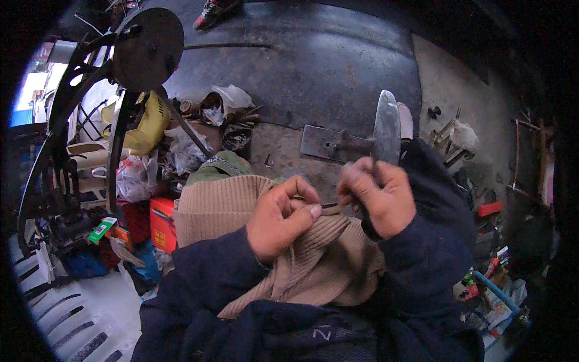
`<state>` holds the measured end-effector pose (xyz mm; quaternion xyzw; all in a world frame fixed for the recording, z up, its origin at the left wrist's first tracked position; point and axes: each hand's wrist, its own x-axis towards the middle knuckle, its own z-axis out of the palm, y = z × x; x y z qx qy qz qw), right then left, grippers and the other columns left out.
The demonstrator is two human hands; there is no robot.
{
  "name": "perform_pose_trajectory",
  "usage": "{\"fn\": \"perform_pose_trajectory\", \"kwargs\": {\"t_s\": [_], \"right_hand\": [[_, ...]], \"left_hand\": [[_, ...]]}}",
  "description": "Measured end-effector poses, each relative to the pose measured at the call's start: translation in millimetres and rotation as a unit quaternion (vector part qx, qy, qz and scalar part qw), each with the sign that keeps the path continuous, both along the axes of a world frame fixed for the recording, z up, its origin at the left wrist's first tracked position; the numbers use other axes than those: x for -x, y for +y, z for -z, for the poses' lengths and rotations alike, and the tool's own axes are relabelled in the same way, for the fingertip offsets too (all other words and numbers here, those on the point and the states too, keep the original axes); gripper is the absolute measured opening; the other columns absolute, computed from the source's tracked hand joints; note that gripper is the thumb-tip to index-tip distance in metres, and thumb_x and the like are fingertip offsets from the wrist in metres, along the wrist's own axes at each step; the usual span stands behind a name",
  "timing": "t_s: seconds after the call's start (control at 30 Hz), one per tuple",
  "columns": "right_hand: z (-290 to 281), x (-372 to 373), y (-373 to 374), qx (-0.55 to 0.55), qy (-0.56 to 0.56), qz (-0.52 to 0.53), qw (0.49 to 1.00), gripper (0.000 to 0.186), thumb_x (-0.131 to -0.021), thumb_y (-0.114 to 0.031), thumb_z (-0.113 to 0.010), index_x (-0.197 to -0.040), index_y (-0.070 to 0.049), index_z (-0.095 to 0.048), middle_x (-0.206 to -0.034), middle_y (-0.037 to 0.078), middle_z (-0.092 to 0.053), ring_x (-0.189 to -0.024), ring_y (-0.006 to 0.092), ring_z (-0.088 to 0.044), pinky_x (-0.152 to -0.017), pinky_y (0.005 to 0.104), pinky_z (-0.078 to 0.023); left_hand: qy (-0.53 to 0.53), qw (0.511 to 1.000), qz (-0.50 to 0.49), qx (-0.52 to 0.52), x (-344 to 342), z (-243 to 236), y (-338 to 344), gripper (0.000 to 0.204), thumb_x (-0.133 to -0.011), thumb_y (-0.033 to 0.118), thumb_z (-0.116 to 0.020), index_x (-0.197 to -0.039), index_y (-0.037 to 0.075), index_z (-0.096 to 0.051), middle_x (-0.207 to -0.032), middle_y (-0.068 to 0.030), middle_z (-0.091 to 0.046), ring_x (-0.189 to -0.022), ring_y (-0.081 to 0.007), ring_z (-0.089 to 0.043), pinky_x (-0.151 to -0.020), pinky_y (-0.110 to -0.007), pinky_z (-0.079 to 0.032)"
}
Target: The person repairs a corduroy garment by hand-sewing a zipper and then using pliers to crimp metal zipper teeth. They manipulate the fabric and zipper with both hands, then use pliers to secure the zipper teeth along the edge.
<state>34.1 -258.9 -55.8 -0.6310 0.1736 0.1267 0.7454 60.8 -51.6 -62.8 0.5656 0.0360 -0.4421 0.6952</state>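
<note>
A tan ribbed knit garment (338,259) lies bunched across my lap. Over it, my left hand (280,214) is closed, thumb against forefinger, on a thin dark pointed piece (329,205) that sticks out to the right; its kind is unclear. Just right of that tip is my right hand (380,196), with fingers curled in a pinch and slightly blurred. What the right fingers hold, if anything, is hidden. Beyond the hands stands a metal shoe-repair anvil, its worn sole-shaped plate (387,123) upright and its flat arm (329,143) extending left.
At the left rises a dark iron hand-cranked machine with a round wheel (148,49). Plastic bags (134,178), a yellow container (148,125) and a red box (163,220) crowd below it. Odds and ends fill a blue-edged crate (497,289) at right. A person's shoe (211,13) shows at the top.
</note>
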Motion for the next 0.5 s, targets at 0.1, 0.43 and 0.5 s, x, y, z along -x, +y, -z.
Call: {"fn": "perform_pose_trajectory", "kwargs": {"t_s": [0.1,0.43,0.5], "right_hand": [[-13.5,-4.3,-11.6,-0.01,-0.118,0.112,0.987,0.045,-0.103,-0.044,-0.044,-0.074,-0.009,-0.047,-0.078,0.01,-0.055,-0.066,0.0196,-0.056,-0.058,0.0321,-0.045],[-38.7,-12.5,2.6,-0.178,-0.192,0.216,0.941,0.048,-0.103,-0.05,-0.036,-0.076,-0.012,-0.041,-0.085,0.011,-0.052,-0.076,0.0245,-0.053,-0.069,0.0365,-0.044],[-38.8,-11.7,10.5,-0.167,-0.187,0.201,0.947,0.047,-0.104,-0.05,-0.034,-0.078,-0.011,-0.042,-0.089,0.012,-0.053,-0.078,0.0251,-0.053,-0.071,0.0374,-0.044]], "left_hand": [[-0.015,1.0,0.001,-0.003,1.2,-0.9,-1.1,0.013,-0.091,0.007,-0.061,-0.101,0.002,-0.054,-0.088,0.001,-0.057,-0.076,-0.0028,-0.054,-0.069,-0.02,-0.043],[-0.145,0.987,0.031,-0.062,4.1,-1.0,-8.7,0.013,-0.089,0.007,-0.063,-0.098,0.001,-0.056,-0.089,-0.0017,-0.06,-0.081,-0.0058,-0.058,-0.073,-0.023,-0.046],[-0.151,0.986,0.033,-0.065,4.6,-1.9,-10.3,0.013,-0.089,0.007,-0.063,-0.098,0.001,-0.056,-0.088,-0.0025,-0.061,-0.082,-0.0064,-0.059,-0.073,-0.024,-0.047]]}}
